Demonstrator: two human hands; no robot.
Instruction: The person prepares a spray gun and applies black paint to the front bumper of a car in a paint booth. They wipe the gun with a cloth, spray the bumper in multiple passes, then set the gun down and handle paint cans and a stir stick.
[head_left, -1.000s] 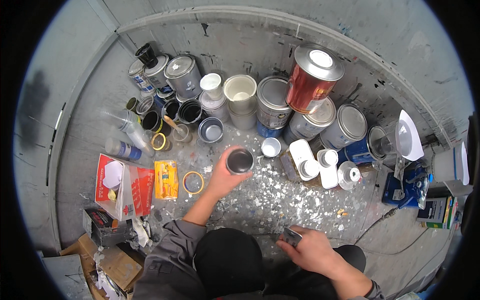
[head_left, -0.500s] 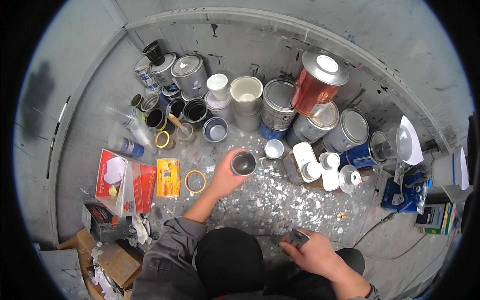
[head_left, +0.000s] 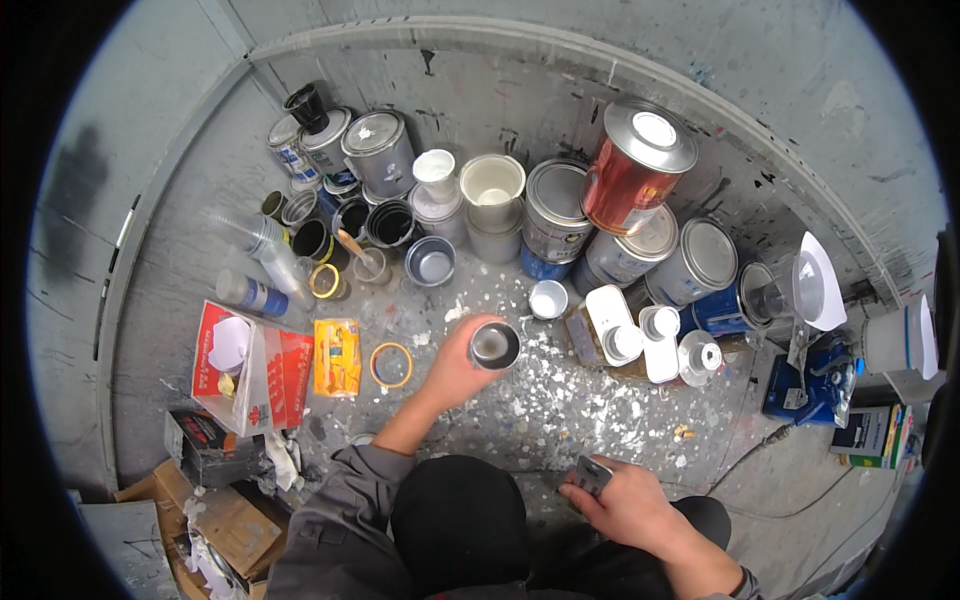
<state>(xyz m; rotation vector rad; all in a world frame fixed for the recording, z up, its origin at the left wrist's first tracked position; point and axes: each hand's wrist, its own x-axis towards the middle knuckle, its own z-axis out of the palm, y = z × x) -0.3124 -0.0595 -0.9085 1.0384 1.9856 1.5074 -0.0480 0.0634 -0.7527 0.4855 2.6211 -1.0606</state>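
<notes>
My left hand (head_left: 452, 366) is wrapped round a cup (head_left: 495, 346), dark inside with a greyish patch at its bottom, and holds it over the paint-spattered floor. Low on the right, my right hand (head_left: 634, 508) grips a small flat dark-grey object (head_left: 594, 475); its kind is unclear, since fingers cover part of it. Ahead of the left hand stand a grey-lined pot (head_left: 431, 262) and a small white cup (head_left: 548, 299). A roll of yellowish tape (head_left: 390, 365) lies to its left, beside a yellow packet (head_left: 337, 357).
Paint cans (head_left: 556, 205) line the back wall, with a red can (head_left: 640, 165) stacked on top. White-capped containers (head_left: 660, 340) stand at right, near a blue device (head_left: 815, 385) with a cord. A red box (head_left: 290, 360) and an open carton (head_left: 235, 525) are at left.
My left hand has brought the cup slightly nearer to me and to the right, and its opening now faces up more, showing the greyish bottom. The right hand stays nearly still.
</notes>
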